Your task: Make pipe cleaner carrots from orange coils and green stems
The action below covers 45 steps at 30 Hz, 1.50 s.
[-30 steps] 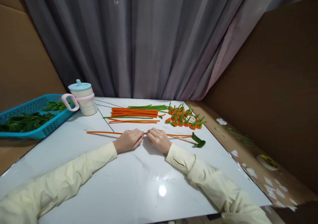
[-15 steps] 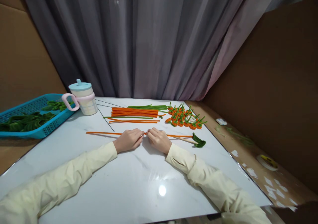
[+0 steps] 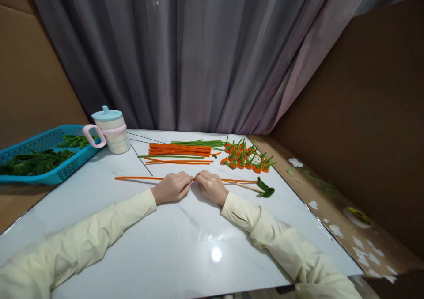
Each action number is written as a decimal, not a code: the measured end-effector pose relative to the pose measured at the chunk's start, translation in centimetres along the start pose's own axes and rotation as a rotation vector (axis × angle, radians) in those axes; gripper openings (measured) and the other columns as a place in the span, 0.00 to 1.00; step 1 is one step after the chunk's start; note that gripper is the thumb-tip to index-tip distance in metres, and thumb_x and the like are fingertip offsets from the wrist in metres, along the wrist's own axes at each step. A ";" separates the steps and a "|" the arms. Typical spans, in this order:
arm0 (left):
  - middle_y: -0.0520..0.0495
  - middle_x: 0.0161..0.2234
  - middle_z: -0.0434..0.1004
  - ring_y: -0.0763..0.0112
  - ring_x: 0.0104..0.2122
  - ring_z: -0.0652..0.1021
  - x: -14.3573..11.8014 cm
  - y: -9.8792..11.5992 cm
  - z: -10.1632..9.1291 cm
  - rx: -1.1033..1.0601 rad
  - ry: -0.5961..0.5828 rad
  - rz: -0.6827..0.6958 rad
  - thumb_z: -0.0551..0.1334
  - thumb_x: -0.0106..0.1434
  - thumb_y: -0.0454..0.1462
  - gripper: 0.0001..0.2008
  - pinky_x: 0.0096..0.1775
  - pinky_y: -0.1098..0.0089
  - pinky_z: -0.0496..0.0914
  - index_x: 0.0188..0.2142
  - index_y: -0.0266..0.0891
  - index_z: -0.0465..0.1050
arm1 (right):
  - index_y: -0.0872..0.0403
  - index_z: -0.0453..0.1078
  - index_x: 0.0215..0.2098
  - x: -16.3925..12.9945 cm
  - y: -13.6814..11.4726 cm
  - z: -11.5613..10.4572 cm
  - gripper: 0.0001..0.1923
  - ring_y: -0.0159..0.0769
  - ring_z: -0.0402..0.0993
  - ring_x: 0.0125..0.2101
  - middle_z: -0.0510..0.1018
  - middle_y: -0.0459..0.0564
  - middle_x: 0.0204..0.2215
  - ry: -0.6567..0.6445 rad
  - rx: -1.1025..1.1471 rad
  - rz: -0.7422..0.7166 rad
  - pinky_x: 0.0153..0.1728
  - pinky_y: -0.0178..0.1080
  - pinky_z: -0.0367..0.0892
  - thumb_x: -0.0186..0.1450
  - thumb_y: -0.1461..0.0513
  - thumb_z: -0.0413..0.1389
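Two hands rested side by side on the white table (image 3: 198, 237), fingertips nearly meeting. The left hand (image 3: 171, 187) and the right hand (image 3: 211, 187) each pinched the same long orange pipe cleaner (image 3: 137, 178), which lay flat under them and ran out past both: its free end stretched well to the left of the left hand, and its other end reached out to the right of the right hand. Just beyond the right hand, at that end, lay a thin wooden stick (image 3: 247, 186) tipped with a green looped leaf (image 3: 265, 188).

Farther from the hands, toward the curtain (image 3: 185, 56), a bundle of orange stems (image 3: 179, 149) lay beside some green stems (image 3: 198, 143). To the right of these sat a heap of small orange flowers (image 3: 245, 157) with green stalks. Well off to the left of the left hand stood a lidded cup (image 3: 111, 130) with a pink handle, and beside it a blue basket (image 3: 49, 175) holding green pieces.
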<state>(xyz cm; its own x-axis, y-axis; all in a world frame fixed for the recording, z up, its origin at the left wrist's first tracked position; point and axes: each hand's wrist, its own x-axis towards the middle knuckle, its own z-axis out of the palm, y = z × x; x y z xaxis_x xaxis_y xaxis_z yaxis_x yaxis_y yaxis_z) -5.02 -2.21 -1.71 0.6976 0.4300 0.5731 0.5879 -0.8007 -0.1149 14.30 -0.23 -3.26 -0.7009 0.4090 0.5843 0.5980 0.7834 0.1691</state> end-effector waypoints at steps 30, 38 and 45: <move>0.46 0.27 0.74 0.68 0.28 0.74 -0.1 -0.1 0.0 -0.071 0.004 -0.023 0.50 0.64 0.32 0.10 0.28 0.70 0.66 0.40 0.34 0.67 | 0.58 0.66 0.26 0.6 -0.3 -1.1 0.16 0.36 0.59 0.28 0.68 0.50 0.25 0.119 -0.213 -0.231 0.29 0.39 0.52 0.69 0.69 0.43; 0.46 0.29 0.75 0.68 0.30 0.75 0.0 0.0 -0.1 -0.095 0.015 0.011 0.49 0.66 0.33 0.10 0.29 0.71 0.66 0.42 0.34 0.67 | 0.57 0.65 0.23 0.5 -0.2 -0.8 0.17 0.36 0.58 0.27 0.67 0.49 0.22 0.184 -0.166 -0.186 0.31 0.39 0.53 0.68 0.69 0.43; 0.46 0.28 0.75 0.68 0.29 0.74 0.0 0.0 -0.1 -0.105 0.031 0.030 0.50 0.66 0.32 0.10 0.29 0.71 0.66 0.42 0.34 0.67 | 0.56 0.65 0.24 0.2 -0.1 -0.7 0.16 0.36 0.59 0.27 0.69 0.50 0.23 0.168 -0.135 -0.158 0.29 0.39 0.53 0.67 0.69 0.44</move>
<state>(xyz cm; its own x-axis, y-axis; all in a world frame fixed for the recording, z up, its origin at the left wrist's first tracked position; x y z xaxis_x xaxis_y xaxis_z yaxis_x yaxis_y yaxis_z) -5.09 -2.23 -1.60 0.7006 0.3933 0.5954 0.5193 -0.8533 -0.0474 14.33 -0.54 -2.61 -0.7224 0.1944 0.6636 0.5405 0.7574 0.3665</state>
